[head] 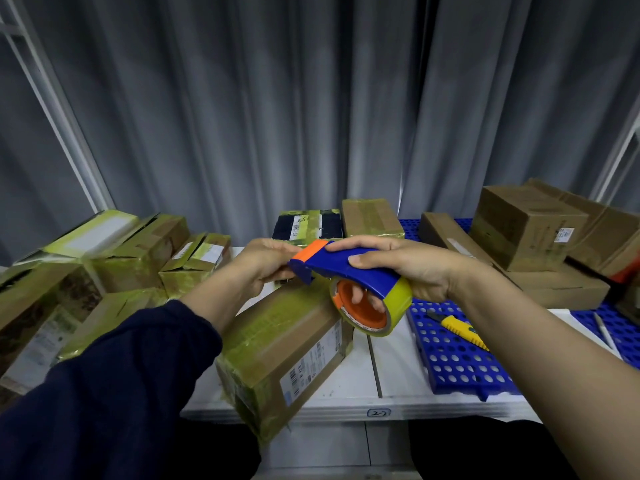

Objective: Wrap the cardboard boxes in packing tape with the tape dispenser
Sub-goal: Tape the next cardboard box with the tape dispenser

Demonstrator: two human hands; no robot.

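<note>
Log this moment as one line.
right hand: holds dispenser | left hand: at its front | box: partly taped, below

- A grey curtain (277, 116) hangs in deep vertical folds across the whole back, far above the fingers.
- White metal frame posts (59, 109) slant up at the left edge, another at the far right (620, 161).
- A white table (349, 375) spreads below the fingers, a handwritten label (378, 412) on its front edge.
- Blue perforated plastic panels (453, 362) lie on it, right of the fingers.
- The light is dim and even.
</note>
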